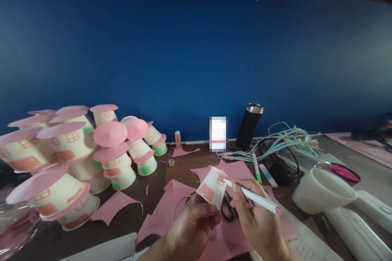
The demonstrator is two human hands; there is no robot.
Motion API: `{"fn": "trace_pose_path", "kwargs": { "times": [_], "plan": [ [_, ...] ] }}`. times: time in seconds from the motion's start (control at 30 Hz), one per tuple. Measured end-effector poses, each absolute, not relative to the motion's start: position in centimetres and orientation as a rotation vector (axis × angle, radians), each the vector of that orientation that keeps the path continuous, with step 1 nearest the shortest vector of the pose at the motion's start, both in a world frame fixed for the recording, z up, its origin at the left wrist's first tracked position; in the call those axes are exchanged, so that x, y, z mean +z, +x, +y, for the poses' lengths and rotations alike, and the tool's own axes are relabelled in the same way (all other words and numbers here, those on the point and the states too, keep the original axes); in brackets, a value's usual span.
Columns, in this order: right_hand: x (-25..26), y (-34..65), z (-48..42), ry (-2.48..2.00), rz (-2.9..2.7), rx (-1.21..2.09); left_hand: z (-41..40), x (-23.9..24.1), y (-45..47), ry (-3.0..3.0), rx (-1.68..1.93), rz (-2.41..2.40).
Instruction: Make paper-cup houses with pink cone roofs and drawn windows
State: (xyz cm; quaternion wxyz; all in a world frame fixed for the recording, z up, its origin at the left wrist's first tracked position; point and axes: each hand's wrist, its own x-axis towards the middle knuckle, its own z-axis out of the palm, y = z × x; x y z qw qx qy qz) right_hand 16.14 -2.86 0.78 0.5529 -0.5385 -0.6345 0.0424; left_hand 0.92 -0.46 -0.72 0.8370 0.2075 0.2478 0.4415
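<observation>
My left hand (191, 228) is closed round a white paper cup (212, 187) held upside down and tilted; the cup has a pink door and a pink window on its side. My right hand (257, 222) is closed on a white marker pen (252, 195) with a pink cap, and its tip touches the cup near the window. Both hands hover over pink paper sheets (171, 208) on the brown table. Black scissors (227, 208) lie under my hands, partly hidden.
A heap of finished paper-cup houses with pink round roofs (70, 159) fills the left. A black flask (250, 126), a glue stick (177, 138), cables (281, 140), two markers (261, 171), a white cup stack (324, 191) and a blue wall lie beyond.
</observation>
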Motion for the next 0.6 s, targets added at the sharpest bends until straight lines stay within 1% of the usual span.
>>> {"fn": "trace_pose_path", "kwargs": {
  "times": [0.6],
  "plan": [
    [0.4,16.04,-2.95,-1.271,-1.49,0.23,-0.4,-0.83,0.89,0.467,0.929,0.507]
  ]
}}
